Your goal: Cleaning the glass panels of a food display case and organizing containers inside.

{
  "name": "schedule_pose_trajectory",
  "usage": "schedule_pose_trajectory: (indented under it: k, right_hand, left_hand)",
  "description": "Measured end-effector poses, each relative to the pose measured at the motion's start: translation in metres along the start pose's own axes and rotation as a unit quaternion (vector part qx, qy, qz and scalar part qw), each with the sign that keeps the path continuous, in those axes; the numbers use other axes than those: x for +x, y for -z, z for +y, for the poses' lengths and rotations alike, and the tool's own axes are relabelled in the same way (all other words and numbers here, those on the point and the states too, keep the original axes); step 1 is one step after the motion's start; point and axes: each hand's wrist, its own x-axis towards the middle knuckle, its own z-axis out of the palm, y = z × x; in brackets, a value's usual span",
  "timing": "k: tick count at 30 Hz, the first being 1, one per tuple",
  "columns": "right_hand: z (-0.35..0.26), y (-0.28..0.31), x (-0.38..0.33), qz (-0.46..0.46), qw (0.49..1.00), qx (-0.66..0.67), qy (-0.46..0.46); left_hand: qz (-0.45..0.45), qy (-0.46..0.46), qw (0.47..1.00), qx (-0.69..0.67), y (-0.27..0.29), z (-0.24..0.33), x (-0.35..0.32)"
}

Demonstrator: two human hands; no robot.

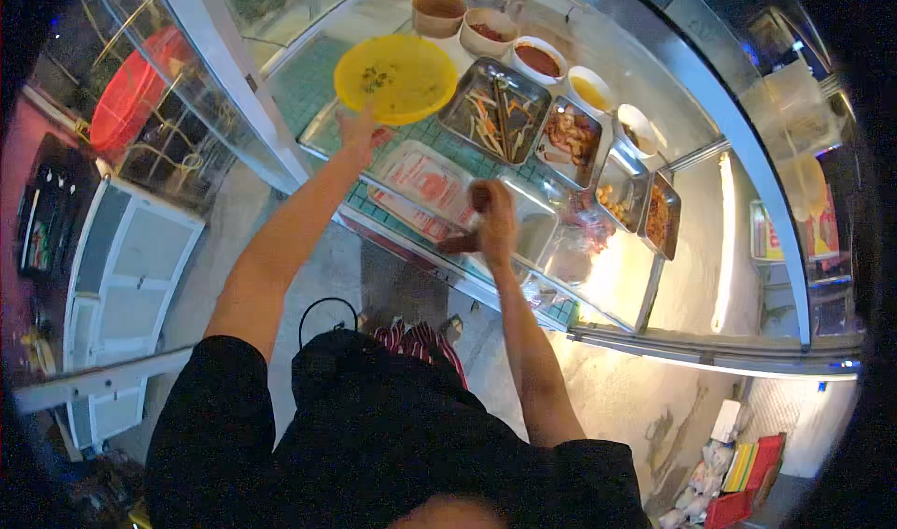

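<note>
Where the left hand (359, 129) meets the near rim of the yellow bowl (397, 99), its fingers look to be grasping that rim; the underside is hidden. Bowl is over the left part of the counter (301, 78), back from the near edge, green scraps inside. Whether its base touches anything: cannot tell. Chief risk, as judged: a one-sided hold. If the rim flexes or the wrist rolls, the bowl could tip and the scraps spill.

Second risk: the strip tray (467, 135) lies just beside the bowl's right side, toward the counter's far edge, sticks resting in it. A rightward swing could knock tray or sticks, or drop scraps among the strips.

Right hand (500, 225) blurred, fingers in shadow, at the right end of the printed packets (420, 176) near the counter's near edge. Cannot tell if those fingers grasp anything or hang free. Packets overlap and look slick; a sideways brush could slide one over that edge. Sauce bowl (539, 59) stands toward the far edge; overreaching might upset it.
</note>
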Motion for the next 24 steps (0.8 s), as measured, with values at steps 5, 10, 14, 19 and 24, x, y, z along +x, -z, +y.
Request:
schedule_pose_trajectory:
  k: [5, 10, 14, 19, 24]
  right_hand:
    - [0.058, 0.116, -0.038, 0.255, 0.864, -0.418, -0.116]
    - [0.017, 0.066, -0.019, 0.109, 0.829, -0.496, -0.237]
    - [-0.015, -0.043, 0.009, 0.078, 0.913, -0.394, -0.065]
    - [-0.038, -0.159, 0.036, 0.019, 0.961, -0.272, 0.044]
    - [-0.088, -0.164, 0.033, -0.239, 0.935, 0.260, -0.040]
  left_hand:
    - [-0.130, -0.026, 0.991, 0.007, 0.003, 0.000, 0.034]
    - [-0.228, 0.053, 0.970, -0.063, 0.053, 0.008, 0.052]
    - [-0.189, 0.046, 0.981, -0.016, 0.066, 0.041, -0.016]
    - [-0.235, 0.069, 0.970, -0.008, 0.129, 0.042, -0.031]
    - [-0.126, 0.092, 0.987, -0.024, 0.179, 0.036, -0.094]
